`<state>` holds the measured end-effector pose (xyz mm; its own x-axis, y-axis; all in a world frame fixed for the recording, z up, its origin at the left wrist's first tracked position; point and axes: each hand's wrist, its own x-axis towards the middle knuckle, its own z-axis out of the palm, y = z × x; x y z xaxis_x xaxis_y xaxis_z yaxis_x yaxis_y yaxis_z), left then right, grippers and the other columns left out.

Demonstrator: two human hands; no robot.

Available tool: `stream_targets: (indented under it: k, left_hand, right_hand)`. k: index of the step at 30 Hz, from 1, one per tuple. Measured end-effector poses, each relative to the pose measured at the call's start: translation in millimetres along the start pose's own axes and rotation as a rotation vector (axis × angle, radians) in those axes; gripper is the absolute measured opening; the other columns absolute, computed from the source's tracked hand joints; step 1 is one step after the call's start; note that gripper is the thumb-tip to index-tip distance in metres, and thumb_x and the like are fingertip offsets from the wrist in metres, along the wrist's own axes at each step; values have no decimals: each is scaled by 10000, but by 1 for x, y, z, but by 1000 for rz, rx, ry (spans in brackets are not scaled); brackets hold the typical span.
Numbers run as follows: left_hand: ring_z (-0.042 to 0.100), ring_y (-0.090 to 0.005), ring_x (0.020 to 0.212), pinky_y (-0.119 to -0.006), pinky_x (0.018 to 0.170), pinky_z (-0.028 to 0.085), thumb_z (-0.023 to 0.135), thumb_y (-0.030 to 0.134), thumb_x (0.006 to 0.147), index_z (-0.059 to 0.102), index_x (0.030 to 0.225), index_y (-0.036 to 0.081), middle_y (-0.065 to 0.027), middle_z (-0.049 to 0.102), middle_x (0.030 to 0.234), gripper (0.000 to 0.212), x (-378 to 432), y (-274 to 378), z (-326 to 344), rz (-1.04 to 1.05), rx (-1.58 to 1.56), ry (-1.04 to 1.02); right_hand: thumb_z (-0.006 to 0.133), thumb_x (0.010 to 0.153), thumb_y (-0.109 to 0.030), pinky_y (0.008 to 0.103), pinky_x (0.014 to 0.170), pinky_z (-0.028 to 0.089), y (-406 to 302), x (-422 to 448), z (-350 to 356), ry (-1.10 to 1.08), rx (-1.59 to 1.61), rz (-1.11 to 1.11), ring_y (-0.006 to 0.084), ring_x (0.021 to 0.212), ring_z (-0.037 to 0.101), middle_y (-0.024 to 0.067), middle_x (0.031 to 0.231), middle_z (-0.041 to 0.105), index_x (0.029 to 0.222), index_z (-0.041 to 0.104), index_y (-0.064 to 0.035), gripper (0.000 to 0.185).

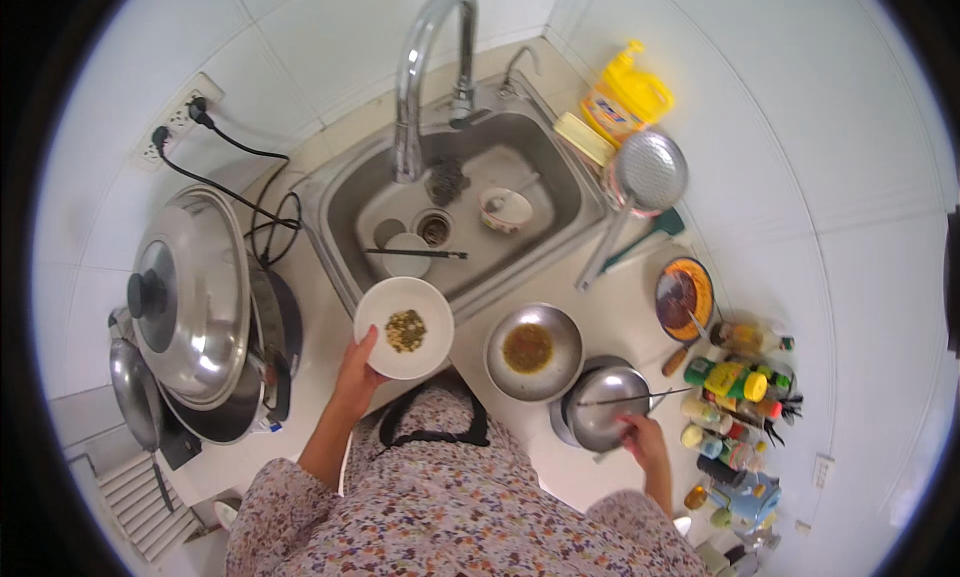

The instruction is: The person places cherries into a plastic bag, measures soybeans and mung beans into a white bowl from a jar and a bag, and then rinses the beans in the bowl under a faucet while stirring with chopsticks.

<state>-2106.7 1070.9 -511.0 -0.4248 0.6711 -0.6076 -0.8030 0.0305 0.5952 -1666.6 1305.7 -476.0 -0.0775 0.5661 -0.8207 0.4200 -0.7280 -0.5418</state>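
Observation:
My left hand (359, 376) grips the rim of a white bowl (436, 301) at the front edge of the sink. Chopped green and pale bits (406, 331) lie in its bottom. Over on the right, the blurred fingers of my right hand (643, 443) are at the near rim of a shiny steel bowl (609, 421); whether they grip anything is unclear. A dark chopstick (664, 394) lies across that bowl, which rests on another metal vessel (558, 418). Between my hands stands a metal bowl (495, 344) with brownish liquid (527, 348) in it.
The steel sink (517, 138) holds a small bowl (507, 215), dark chopsticks (420, 254) and a scrubber (447, 181) below the faucet (409, 89). A lidded wok (202, 299) stands left. Bottles (731, 380), a sauce bowl (703, 296), a ladle (651, 170) and a yellow detergent jug (628, 101) line the right.

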Motion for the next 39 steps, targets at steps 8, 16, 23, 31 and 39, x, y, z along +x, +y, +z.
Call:
stream_targets:
  k: [8, 16, 23, 31, 39]
  left_hand:
    - [574, -194, 1021, -375, 805, 514, 474, 385, 905, 360, 1265, 88, -79, 547, 1157, 480, 51, 30, 6, 58, -114, 58]
    - [607, -199, 950, -350, 706, 547, 502, 390, 891, 343, 1276, 118, -73, 541, 1149, 498, 86, 70, 53, 101, -82, 78]
    - [574, -206, 990, -372, 795, 503, 513, 428, 877, 334, 1282, 163, -67, 515, 1173, 516, 111, 63, 49, 107, -180, 122]
    - [548, -234, 1052, -386, 858, 492, 489, 451, 884, 278, 1291, 122, -83, 460, 1231, 564, 132, 62, 61, 92, -172, 101]
    - [572, -228, 1012, -383, 840, 507, 477, 438, 893, 291, 1276, 128, -77, 493, 1196, 526, 134, 59, 58, 100, -165, 126]
  right_hand:
    - [461, 909, -178, 185, 443, 326, -235, -4, 246, -409, -254, -805, 51, 484, 426, 21, 585, 530, 1179, 513, -52, 303]
    - [462, 881, -327, 388, 665, 464, -342, 202, 411, 104, -694, -1172, 314, 705, 620, 120, 721, 630, 1186, 519, -98, 385]
    - [489, 900, -178, 257, 504, 439, -282, 94, 375, -200, -172, -1164, 130, 533, 569, 67, 689, 577, 942, 566, -12, 188]
    - [517, 892, -111, 230, 597, 506, -210, 90, 380, -563, -281, -1092, 120, 634, 598, 62, 759, 586, 930, 562, 27, 149]
    - [554, 858, -130, 260, 570, 444, -224, 92, 388, -548, -468, -1040, 134, 631, 564, 102, 724, 604, 831, 603, 32, 171]
